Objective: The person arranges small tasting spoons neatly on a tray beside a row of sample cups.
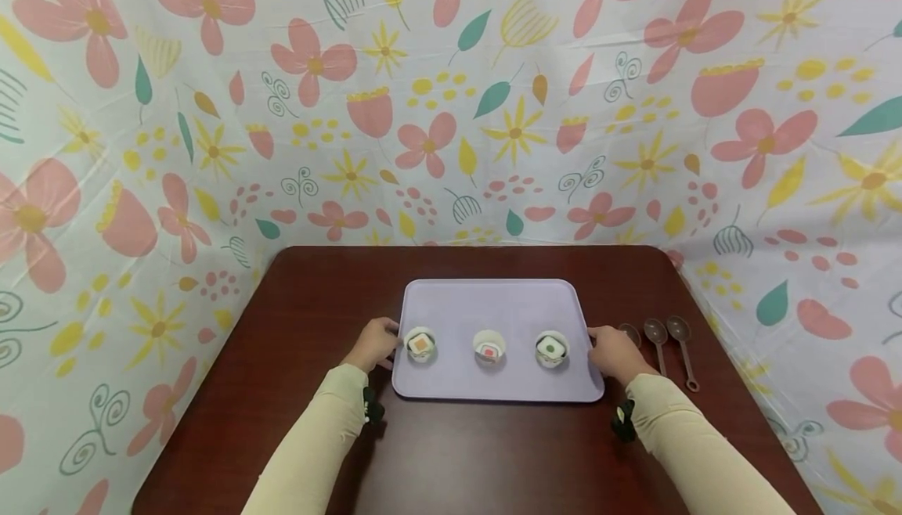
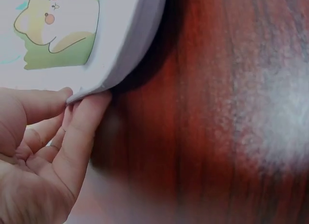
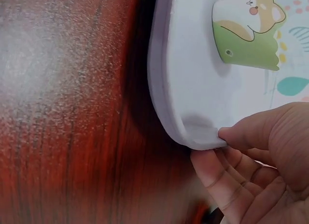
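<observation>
A lavender tray [image 1: 486, 304] lies across the dark wooden table, bearing three small paper cups in a row. In the left cup [image 1: 420, 344] shows a white piece with an orange square; the middle cup [image 1: 489, 347] has one marked red, the right cup [image 1: 551, 348] one marked green. My left hand [image 1: 373, 344] pinches the tray's left rim, thumb on top and fingers below, as the left wrist view shows. Likewise my right hand [image 1: 618, 354] pinches the right rim. Cartoon animals decorate the cups, seen on the printed cup [image 3: 248, 33] in the right wrist view.
Three brown spoons lie to the right of the tray, one partly behind my right hand; the outermost spoon [image 1: 683, 351] shows whole. The wooden table [image 1: 338, 280] has rounded back corners. A flower-patterned cloth [image 1: 451, 108] hangs behind and at both sides.
</observation>
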`<state>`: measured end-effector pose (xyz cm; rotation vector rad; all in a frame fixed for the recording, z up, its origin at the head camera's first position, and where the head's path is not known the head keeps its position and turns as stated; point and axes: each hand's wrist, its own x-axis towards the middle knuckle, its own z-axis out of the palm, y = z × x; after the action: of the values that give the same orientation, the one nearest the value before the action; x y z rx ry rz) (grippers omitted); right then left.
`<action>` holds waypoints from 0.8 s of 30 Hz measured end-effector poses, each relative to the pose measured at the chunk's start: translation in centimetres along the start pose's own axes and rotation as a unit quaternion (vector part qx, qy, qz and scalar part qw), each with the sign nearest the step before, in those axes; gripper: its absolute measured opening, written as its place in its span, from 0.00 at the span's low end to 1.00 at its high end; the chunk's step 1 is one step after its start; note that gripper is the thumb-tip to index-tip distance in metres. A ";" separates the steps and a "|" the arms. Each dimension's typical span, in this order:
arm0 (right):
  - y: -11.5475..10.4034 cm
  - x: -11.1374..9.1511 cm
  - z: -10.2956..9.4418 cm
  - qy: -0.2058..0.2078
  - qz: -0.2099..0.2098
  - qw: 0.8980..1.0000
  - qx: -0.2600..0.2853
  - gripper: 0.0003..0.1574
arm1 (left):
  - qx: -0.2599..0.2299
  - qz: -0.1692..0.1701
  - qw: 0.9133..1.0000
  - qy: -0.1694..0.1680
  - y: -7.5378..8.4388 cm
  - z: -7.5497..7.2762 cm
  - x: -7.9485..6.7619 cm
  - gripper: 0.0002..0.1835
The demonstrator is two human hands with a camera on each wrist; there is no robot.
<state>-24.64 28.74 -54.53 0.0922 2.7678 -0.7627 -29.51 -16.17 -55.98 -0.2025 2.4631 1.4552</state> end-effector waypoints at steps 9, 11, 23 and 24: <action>0.7 -0.5 -0.8 0.016 -0.007 1.000 0.001 0.33 | -0.061 -0.015 0.998 -0.005 -1.0 0.2 0.3 0.17; 1.2 -0.8 -1.4 0.042 -0.019 0.999 0.008 0.30 | -0.066 -0.016 0.998 -0.005 -1.1 0.3 0.3 0.16; 3.8 -3.8 -5.5 0.128 -0.016 0.991 0.043 0.25 | -0.069 -0.024 0.997 0.008 -1.5 0.5 0.4 0.15; 3.9 -3.9 -5.4 0.123 -0.010 0.992 0.040 0.25 | -0.071 -0.028 0.997 0.009 -1.6 0.5 0.4 0.15</action>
<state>-21.67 34.92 -50.92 0.1874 2.9724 -0.9233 -29.40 -16.50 -57.68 -0.3113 2.3507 1.6116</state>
